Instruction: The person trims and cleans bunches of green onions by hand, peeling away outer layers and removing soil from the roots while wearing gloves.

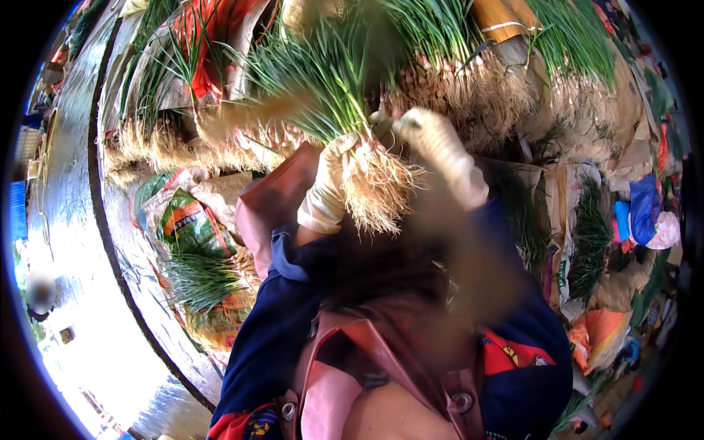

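A thick bunch of spring onions (334, 88) stands upright in front of me, green leaves up and pale bulbs with stringy roots down. My left hand (330, 176), in a whitish glove, is wrapped round it at the bulbs. At the bunch's right side is my gloved right hand (440, 147), slightly smeared by motion. Its fingers are curled together close to the bulbs; what they pinch, if anything, I cannot make out. Beyond both hands lies a long row of more spring onions (462, 92), roots toward me.
On the left, a smaller heap of spring onions (202, 282) lies on printed sacks. Farther left runs a wet, shiny floor (139, 257) with a dark line across it. More greens (590, 242) and a blue bag (645, 209) lie on the right. Red netting (209, 44) sits among the far bunches.
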The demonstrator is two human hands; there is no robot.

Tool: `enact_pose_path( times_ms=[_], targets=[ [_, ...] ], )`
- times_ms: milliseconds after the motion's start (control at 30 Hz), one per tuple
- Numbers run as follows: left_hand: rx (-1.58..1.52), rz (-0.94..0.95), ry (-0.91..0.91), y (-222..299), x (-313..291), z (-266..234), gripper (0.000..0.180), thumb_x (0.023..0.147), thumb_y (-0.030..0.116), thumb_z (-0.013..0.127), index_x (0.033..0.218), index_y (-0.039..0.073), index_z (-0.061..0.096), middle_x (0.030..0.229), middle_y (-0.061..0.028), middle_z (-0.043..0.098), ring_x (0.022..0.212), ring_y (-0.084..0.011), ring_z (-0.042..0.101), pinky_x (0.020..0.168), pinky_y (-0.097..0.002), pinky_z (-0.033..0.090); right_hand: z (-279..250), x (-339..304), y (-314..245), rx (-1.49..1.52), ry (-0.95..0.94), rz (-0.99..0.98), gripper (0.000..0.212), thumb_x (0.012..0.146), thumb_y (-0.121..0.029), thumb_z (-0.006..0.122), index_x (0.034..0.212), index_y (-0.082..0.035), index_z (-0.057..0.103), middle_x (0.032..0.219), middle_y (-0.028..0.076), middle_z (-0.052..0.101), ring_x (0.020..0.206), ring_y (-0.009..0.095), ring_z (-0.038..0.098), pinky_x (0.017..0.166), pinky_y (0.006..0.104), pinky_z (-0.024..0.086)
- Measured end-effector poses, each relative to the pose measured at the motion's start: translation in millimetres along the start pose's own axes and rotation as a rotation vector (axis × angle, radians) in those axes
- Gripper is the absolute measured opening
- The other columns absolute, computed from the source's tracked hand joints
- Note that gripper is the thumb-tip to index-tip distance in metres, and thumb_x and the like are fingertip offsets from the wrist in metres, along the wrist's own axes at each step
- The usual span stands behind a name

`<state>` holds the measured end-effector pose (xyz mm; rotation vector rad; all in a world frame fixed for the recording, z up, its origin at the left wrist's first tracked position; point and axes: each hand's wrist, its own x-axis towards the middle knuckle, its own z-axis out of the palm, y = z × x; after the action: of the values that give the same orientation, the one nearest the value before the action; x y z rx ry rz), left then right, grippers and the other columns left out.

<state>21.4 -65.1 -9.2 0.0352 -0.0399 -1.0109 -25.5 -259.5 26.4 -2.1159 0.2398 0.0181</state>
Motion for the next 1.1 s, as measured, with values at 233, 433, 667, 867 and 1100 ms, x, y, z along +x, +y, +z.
enact_pose_path(
  times_ms=[233, 433, 667, 867, 1100],
  targets=[
    [0.095, 0.011, 0.083, -1.1, 0.1, 20.2, 0.051, 0.081, 0.015, 0.055, 0.126, -0.005, 0.043, 0.126, -0.0187, 0.049, 0.102, -0.0232, 0.053, 0.088, -0.0327, 0.046, 8.6, -4.4, -14.4, 0.86, 0.018, -0.004, 0.012, 0.086, -0.02, 0.06, 0.082, -0.009, 0.06, 0.078, 0.004, 0.064, 0.071, 0.013, 0.058, 0.071, 0.0282, 0.048],
    [-0.111, 0.01, 0.091, -14.7, 0.2, 41.1, 0.056, 0.079, 0.017, 0.056, 0.128, -0.004, 0.04, 0.125, -0.0198, 0.049, 0.104, -0.0257, 0.055, 0.087, -0.0403, 0.048, 40.6, 39.5, 29.4, 1.1, 0.16, -0.093, 0.031, 0.092, -0.013, 0.045, 0.122, -0.01, 0.05, 0.114, 0.011, 0.056, 0.092, 0.018, 0.058, 0.084, 0.0305, 0.047],
    [-0.035, 0.049, 0.126, -11.5, -9.9, 40.1, 0.056, 0.079, 0.017, 0.056, 0.128, -0.004, 0.04, 0.124, -0.0197, 0.049, 0.103, -0.0255, 0.055, 0.086, -0.0403, 0.048, 69.2, 28.1, -3.7, 1.747, -0.293, -0.128, 0.028, 0.09, -0.012, 0.05, 0.117, -0.008, 0.051, 0.101, 0.008, 0.059, 0.081, 0.016, 0.06, 0.075, 0.0254, 0.051],
    [-0.024, 0.029, 0.124, -15.4, -3.0, 38.6, 0.056, 0.079, 0.017, 0.056, 0.128, -0.004, 0.04, 0.124, -0.0196, 0.049, 0.102, -0.0254, 0.055, 0.086, -0.0402, 0.048, 52.0, 9.3, -17.1, 1.784, -0.296, -0.02, 0.022, 0.089, -0.011, 0.053, 0.111, -0.007, 0.055, 0.095, 0.007, 0.06, 0.078, 0.015, 0.061, 0.072, 0.0236, 0.052],
    [-0.012, 0.047, 0.123, -10.2, -6.7, 36.9, 0.056, 0.079, 0.017, 0.056, 0.128, -0.004, 0.039, 0.123, -0.0195, 0.05, 0.101, -0.0252, 0.056, 0.086, -0.0402, 0.048, 49.7, 2.7, -39.7, 1.755, -0.233, 0.162, 0.013, 0.087, -0.01, 0.057, 0.099, -0.005, 0.059, 0.086, 0.004, 0.061, 0.074, 0.013, 0.061, 0.07, 0.0214, 0.052]
  ],
)
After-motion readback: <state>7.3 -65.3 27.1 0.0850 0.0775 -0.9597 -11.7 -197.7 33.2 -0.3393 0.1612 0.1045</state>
